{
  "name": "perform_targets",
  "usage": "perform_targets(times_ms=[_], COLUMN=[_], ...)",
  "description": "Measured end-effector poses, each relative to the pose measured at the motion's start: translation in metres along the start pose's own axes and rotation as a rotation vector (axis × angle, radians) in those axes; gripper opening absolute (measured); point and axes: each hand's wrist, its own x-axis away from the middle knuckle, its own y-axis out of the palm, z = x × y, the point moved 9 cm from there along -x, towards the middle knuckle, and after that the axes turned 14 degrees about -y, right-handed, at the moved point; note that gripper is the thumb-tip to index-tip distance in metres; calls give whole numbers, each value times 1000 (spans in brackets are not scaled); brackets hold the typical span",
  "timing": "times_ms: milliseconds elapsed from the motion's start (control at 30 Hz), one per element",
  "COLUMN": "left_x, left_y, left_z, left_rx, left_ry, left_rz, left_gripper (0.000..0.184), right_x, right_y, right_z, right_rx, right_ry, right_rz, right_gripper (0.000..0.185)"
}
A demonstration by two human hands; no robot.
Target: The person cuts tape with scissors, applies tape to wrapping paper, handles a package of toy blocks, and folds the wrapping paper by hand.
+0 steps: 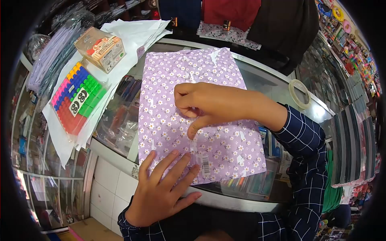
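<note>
Left hand spreading fingers over floral paper's lower edge; right hand curling above its middle. Paper lying on glass counter, tape roll sitting right, box resting on white sheets left.

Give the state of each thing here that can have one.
Purple daisy-print paper: laid flat, patterned side up
Bare left hand: fingers spread on the paper
Bare right hand: fingers curled, contact with paper unclear
Translucent ring-shaped tape roll: set down, unheld
Brown printed cardboard box: apparently closed
Multicoloured plastic pack: lying down
White paper sheets: unevenly stacked
</note>
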Motion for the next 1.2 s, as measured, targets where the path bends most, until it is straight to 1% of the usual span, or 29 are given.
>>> perform_targets(times_ms=[200, 300, 400, 500, 600, 700, 733, 833, 867, 933, 1000, 1067, 1200], left_x=[-4, -7, -7, -11, -16, -20, -20, -23, -23, -23, -26, -30, -28], left_y=[2, 9, 9, 4, -1, -8, -7, -10, -12, -10, -9, -9, -7], left_z=[4, 5, 3, 3, -1, -4, -6, -4, -1, 3, -2, -6, -5], left_rx=[-14, 37, 111, 148, 262, 393, 409, 305, 276, 221, 244, 256, 228], left_ry=[53, 65, 64, 65, 97, 86, 77, 91, 125, 194, 158, 134, 158], left_rz=[-59, -117, -120, -175, -305, -426, -471, -473, -439, -383, -377, -350, -286], left_gripper=[50, 51, 51, 54, 61, 68, 74, 77, 73, 66, 57, 49, 51], right_x=[5, 7, 12, 13, 12, 10, 4, 4, 2, 0, -2, -2, 0], right_y=[3, 3, 6, 5, 3, 0, -4, -3, 0, 0, 4, 5, 9], right_z=[2, 2, 5, 4, 6, 11, 8, 9, 14, 12, 9, 5, 11], right_rx=[-33, -56, -72, -26, -26, -79, -91, -55, -49, 5, 58, 106, 131], right_ry=[26, 47, 64, 23, 58, 48, -9, 96, 113, 144, 184, 219, 243], right_rz=[26, 41, 64, 71, -1, -40, -16, -120, -168, -191, -199, -178, -98], right_gripper=[48, 47, 47, 45, 42, 38, 37, 37, 43, 48, 56, 56, 55])
